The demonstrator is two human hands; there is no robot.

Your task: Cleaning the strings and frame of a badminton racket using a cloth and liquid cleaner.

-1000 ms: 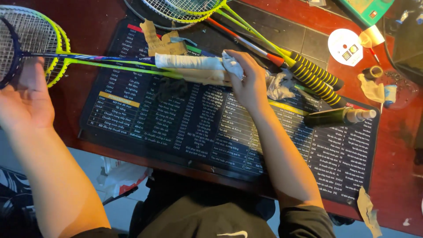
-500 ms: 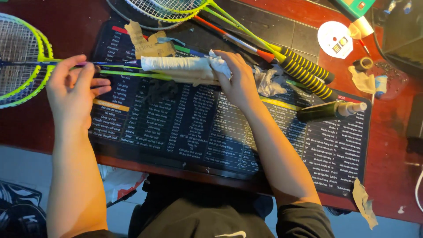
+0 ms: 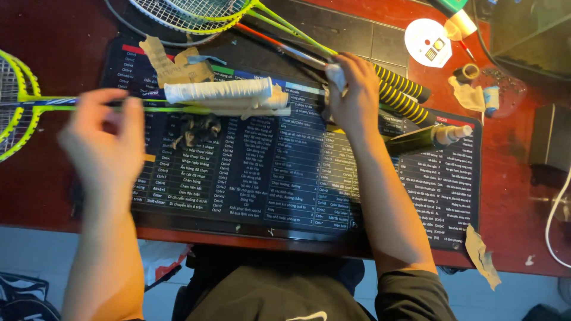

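Long yellow-green badminton racket [image 3: 148,106] lying across black printed desk mat [image 3: 250,178] on red counter [image 3: 511,202] — handle [image 3: 217,92] mostly white-wrapped. Right hand [image 3: 357,92] pinching white tape end; left hand [image 3: 107,142] open, blurred, near shaft — wrapping seemingly unfinished.

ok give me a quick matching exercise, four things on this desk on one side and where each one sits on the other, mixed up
Things:
1. white grip roll
2. round white disc
3. right hand
4. left hand

Places:
A. raised over the mat's left side, blurred
B. on the red desk, top right
C. closed on a bit of white tape
D. lying across the racket shaft

Pairs: 1-D, 2-B, 3-C, 4-A
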